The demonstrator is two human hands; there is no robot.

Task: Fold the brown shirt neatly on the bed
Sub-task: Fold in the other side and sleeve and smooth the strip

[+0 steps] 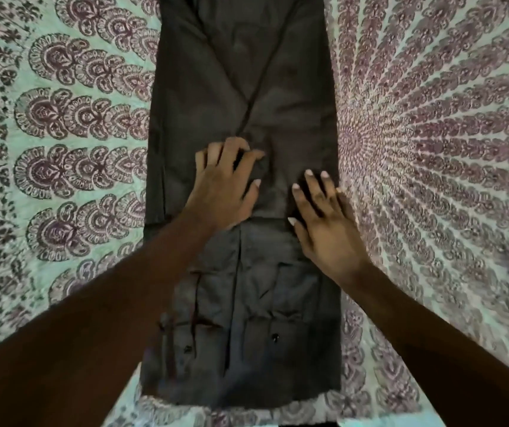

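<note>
1. Left hand (225, 186): fingers bent down onto the cloth at mid-strip. Whether they pinch a fold, I cannot tell.
2. Shirt (247, 87): lies on the bed (62, 118) as a narrow strip, its long axis running near to far, pockets at the near end. It looks light, soft and limp, best lifted by both corners of one end.
3. Right hand (324, 229): fingers straight and spread, flat on the shirt's right edge.

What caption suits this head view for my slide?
Left hand and right hand rest on a lengthwise-folded brown shirt on a patterned bedspread.
</note>
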